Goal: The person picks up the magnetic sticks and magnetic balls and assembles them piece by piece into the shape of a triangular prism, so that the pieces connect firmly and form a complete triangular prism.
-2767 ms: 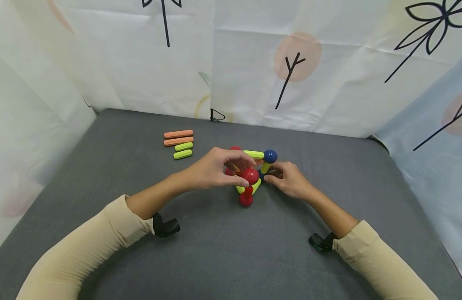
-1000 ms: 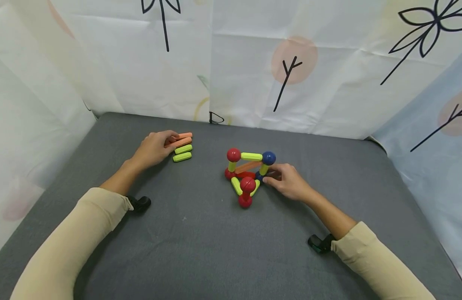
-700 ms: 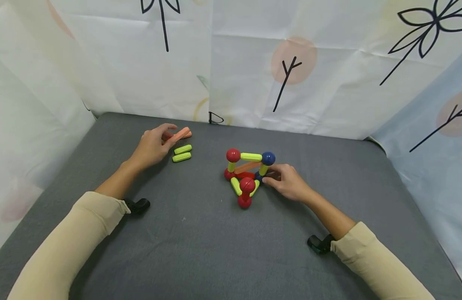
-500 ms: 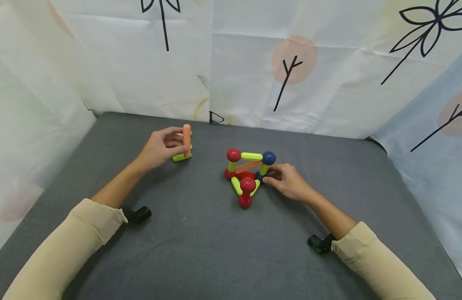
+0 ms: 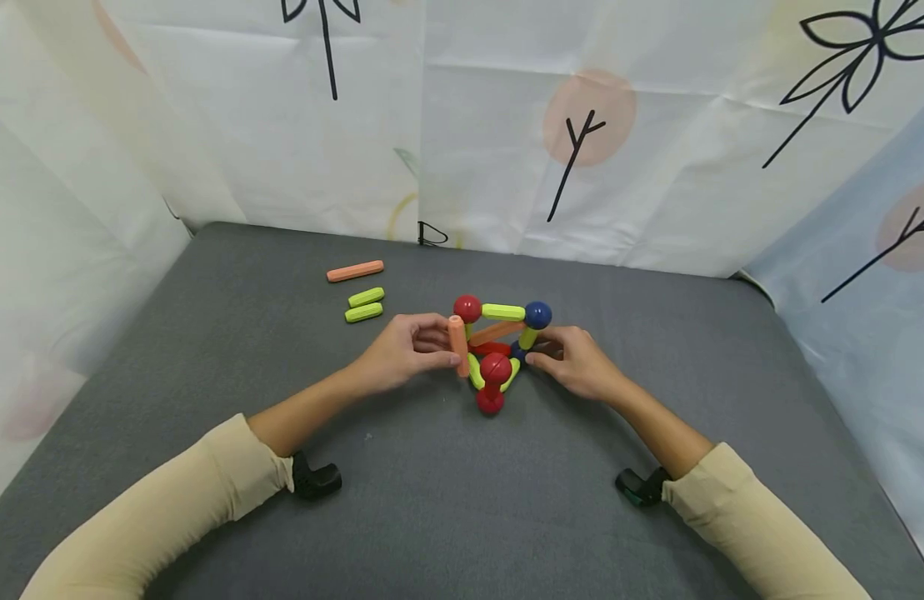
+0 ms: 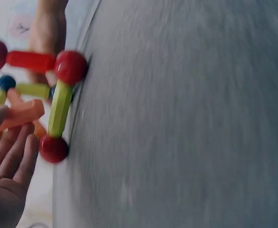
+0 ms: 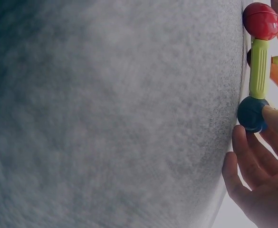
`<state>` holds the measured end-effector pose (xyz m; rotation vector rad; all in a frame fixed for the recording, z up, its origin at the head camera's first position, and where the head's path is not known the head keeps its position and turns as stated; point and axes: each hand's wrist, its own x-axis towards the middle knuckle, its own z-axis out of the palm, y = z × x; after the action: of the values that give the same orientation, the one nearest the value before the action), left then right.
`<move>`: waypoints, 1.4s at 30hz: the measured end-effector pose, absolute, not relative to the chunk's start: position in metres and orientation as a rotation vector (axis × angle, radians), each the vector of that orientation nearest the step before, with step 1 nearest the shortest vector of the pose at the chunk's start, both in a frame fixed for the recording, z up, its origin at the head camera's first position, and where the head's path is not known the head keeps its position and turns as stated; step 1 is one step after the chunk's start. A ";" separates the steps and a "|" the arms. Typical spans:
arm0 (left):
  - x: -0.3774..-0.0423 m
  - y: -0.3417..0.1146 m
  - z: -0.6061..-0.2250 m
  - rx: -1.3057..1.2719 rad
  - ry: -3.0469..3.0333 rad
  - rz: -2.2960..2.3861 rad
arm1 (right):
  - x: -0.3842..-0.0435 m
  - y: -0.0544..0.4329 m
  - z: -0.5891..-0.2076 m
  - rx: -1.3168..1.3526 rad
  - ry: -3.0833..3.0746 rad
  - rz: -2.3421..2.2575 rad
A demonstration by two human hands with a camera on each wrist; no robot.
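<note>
My left hand (image 5: 402,354) pinches an orange rod (image 5: 458,343) between thumb and fingers. The rod stands nearly upright at the left side of a ball-and-rod toy frame. That frame has a red ball (image 5: 467,308) at the back left, a blue ball (image 5: 537,315) at the back right, and two stacked red balls joined by a red rod at the front. Yellow-green rods (image 5: 502,312), a slanting orange rod and a red rod link the balls. My right hand (image 5: 577,362) grips the lower blue ball (image 7: 251,114), its thumb pressed on it in the right wrist view.
One loose orange rod (image 5: 355,271) and two short yellow-green rods (image 5: 365,305) lie at the back left of the grey table (image 5: 462,508). A white patterned cloth (image 5: 491,125) hangs behind the table.
My left hand left the frame, picked up one orange rod from the loose pieces at back left, turned it upright and carried it right to the frame. My right hand has stayed put.
</note>
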<state>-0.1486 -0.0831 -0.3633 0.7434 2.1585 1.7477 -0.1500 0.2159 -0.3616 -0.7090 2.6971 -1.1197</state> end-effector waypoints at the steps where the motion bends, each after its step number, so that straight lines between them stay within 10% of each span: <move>1: -0.148 -0.080 -0.364 0.729 2.154 1.745 | -0.150 0.216 -0.362 -0.710 2.698 -1.118; 20: -0.145 -0.058 -0.368 0.539 2.138 1.727 | -0.150 0.217 -0.362 -0.691 2.693 -1.118; 42: -0.186 -0.176 -0.376 0.631 2.999 1.081 | -0.149 0.215 -0.361 -0.703 2.698 -1.115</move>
<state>-0.1863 -0.1761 -0.3759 0.6308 2.9985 1.0809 -0.1493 0.2152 -0.3605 -0.7027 2.6977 -1.1146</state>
